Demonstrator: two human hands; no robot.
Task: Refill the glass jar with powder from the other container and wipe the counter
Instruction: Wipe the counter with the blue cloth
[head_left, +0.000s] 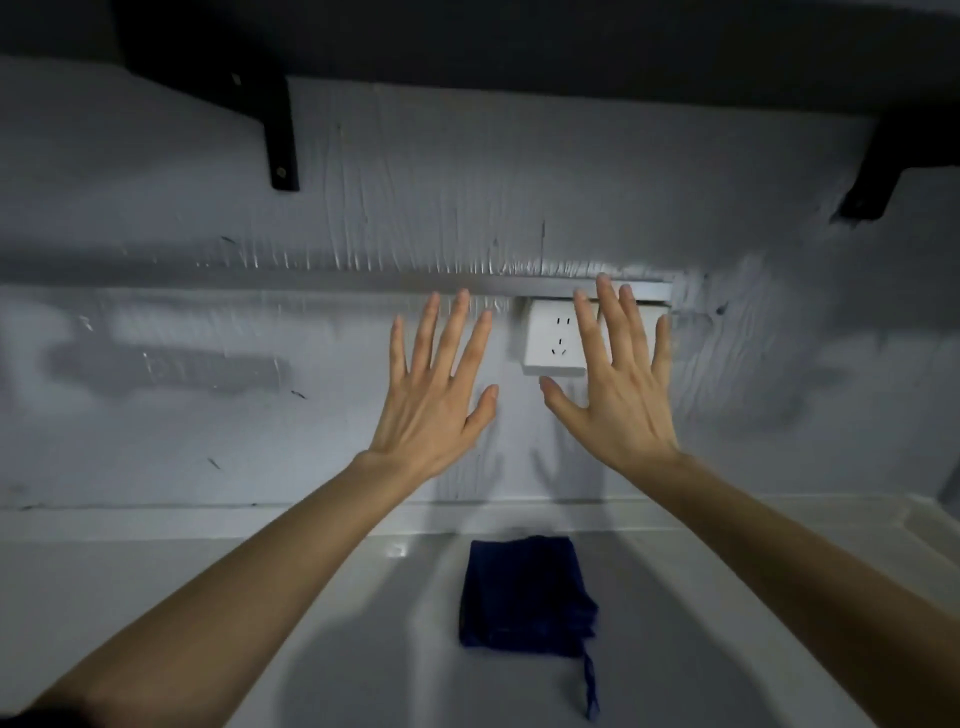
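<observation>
Both my hands are raised in front of the wall with fingers spread and palms facing away. My left hand and my right hand hold nothing. Below them a folded dark blue cloth lies flat on the white counter, a loose thread trailing from its near right corner. No glass jar or powder container is in view.
A white wall socket sits on the grey foil-covered wall, partly behind my right hand. A dark shelf on black brackets runs overhead. The counter's right edge slopes toward me.
</observation>
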